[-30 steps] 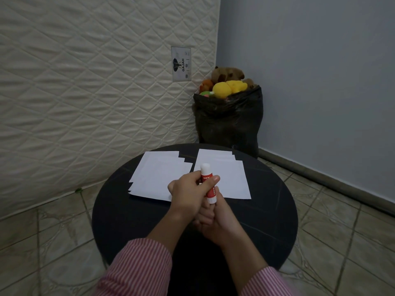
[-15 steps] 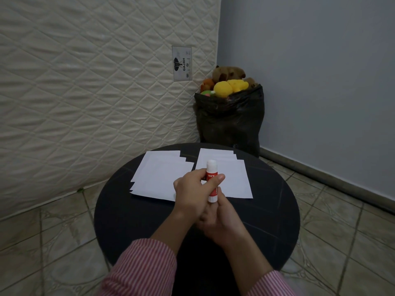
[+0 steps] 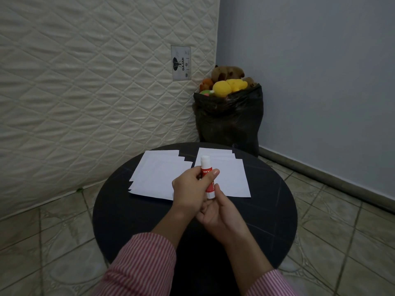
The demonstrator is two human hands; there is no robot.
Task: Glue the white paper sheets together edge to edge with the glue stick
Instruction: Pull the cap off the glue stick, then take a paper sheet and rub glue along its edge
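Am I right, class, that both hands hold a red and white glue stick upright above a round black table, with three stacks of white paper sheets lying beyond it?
Not quite. The head view shows two stacks, not three: a left stack of white paper sheets and a right stack. The rest stands: left hand and right hand hold the red and white glue stick upright above the round black table.

Glue stick (image 3: 207, 175): red body, white cap on, white base, held near-upright above tabletop centre, slightly tilted, cap end up. Two fanned stacks of white paper sheets lying flat on far half of tabletop: left stack (image 3: 157, 174) with stepped corners toward far right and near left, right stack (image 3: 232, 176) squarer. Narrow gap between stacks, not touching at far end.
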